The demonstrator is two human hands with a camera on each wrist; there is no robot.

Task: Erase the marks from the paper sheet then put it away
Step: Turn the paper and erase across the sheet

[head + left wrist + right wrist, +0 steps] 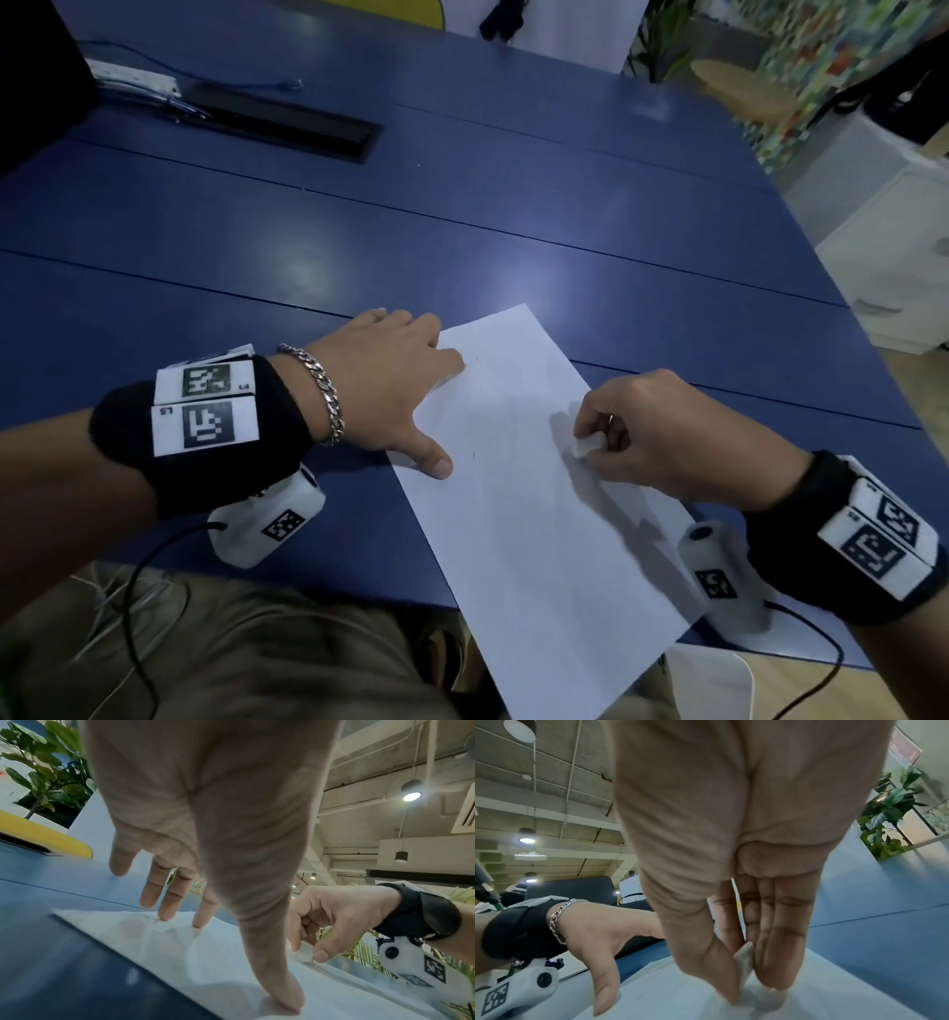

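The paper sheet is lying slanted on the blue table, its near end overhanging at 6 o'clock. The left hand is pressing it flat with spread fingers at 9 o'clock; the right hand is pinching a white eraser against it at 3 o'clock. Hard rubbing is likely to crumple or tear the thin sheet if that pinning slips.

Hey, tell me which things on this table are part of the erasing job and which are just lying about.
Part of the job:
paper sheet
eraser, pinched in the right hand
left hand, pressing the sheet flat

Just lying about:
white power strip
blue cable
black cable tray set in the blue table
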